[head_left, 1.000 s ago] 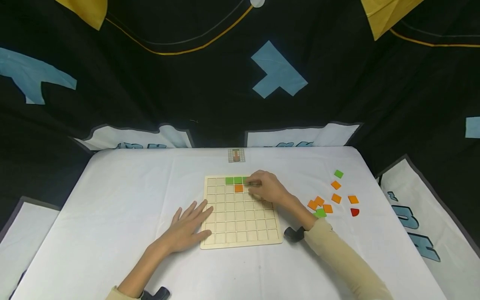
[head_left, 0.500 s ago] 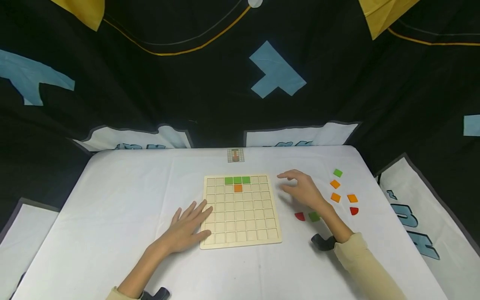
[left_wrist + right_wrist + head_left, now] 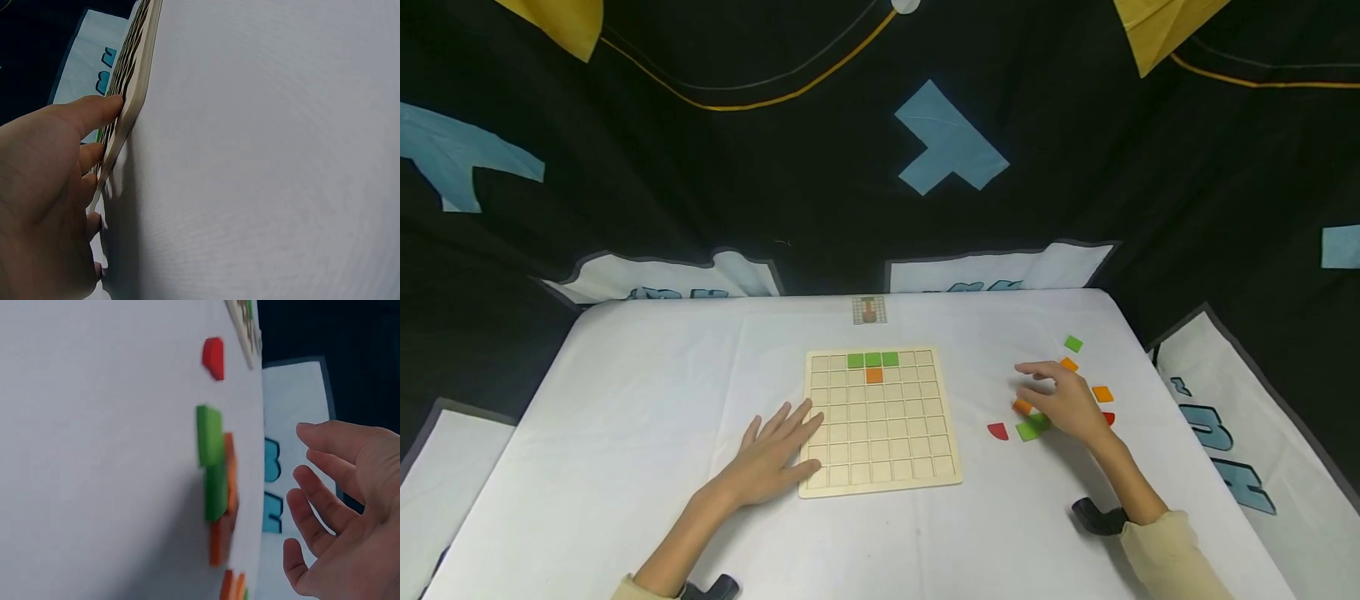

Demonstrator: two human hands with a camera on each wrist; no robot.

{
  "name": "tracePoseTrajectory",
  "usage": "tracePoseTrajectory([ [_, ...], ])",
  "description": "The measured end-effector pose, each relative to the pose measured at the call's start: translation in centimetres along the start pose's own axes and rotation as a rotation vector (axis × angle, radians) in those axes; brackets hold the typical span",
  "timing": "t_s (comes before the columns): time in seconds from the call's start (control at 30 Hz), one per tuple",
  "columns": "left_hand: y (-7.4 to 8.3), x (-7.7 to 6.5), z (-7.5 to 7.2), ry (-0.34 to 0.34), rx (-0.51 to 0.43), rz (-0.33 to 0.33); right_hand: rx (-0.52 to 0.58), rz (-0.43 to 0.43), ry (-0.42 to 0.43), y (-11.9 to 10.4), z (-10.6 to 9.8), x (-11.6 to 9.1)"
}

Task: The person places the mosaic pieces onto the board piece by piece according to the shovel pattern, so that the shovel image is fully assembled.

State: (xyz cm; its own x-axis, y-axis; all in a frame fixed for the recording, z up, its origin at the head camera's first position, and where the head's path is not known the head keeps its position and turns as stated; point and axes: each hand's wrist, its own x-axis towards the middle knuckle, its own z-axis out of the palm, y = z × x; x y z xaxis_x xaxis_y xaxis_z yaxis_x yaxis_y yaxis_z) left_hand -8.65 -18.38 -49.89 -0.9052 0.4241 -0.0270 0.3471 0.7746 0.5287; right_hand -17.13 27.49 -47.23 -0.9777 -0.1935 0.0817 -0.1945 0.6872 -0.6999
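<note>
Toward the right edge of the worktop (image 3: 662, 375), the right hand (image 3: 1067, 402) hovers empty, fingers parted, over loose green tiles (image 3: 1027, 432); the spread left hand (image 3: 772, 458) touches the left side of the central grid board (image 3: 887, 431). Pinching one tile by opposite edges should work best.

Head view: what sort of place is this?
Probably an indoor tabletop work area: a white-covered table, a black patterned cloth hanging behind it, and a gridded board with loose coloured tiles to its right.
</note>
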Motion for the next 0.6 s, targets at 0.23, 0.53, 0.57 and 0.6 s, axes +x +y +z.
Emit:
tracePoseTrajectory([
  [0.23, 0.1, 0.0, -0.1, -0.033, 0.008, -0.025, -0.046, 0.036, -0.027, 1.6, 0.1, -1.4],
  [0.53, 0.3, 0.0, -0.2, -0.038, -0.005, -0.028, -0.084, 0.044, -0.024, 2.4, 0.9, -1.8],
  [0.57, 0.3, 0.0, -0.2, -0.037, -0.007, -0.027, -0.089, 0.037, -0.023, 2.4, 0.9, -1.8],
  [0.6, 0.3, -0.1, -0.3, -0.037, -0.008, -0.026, -0.094, 0.032, -0.022, 2.4, 1.0, -1.8],
])
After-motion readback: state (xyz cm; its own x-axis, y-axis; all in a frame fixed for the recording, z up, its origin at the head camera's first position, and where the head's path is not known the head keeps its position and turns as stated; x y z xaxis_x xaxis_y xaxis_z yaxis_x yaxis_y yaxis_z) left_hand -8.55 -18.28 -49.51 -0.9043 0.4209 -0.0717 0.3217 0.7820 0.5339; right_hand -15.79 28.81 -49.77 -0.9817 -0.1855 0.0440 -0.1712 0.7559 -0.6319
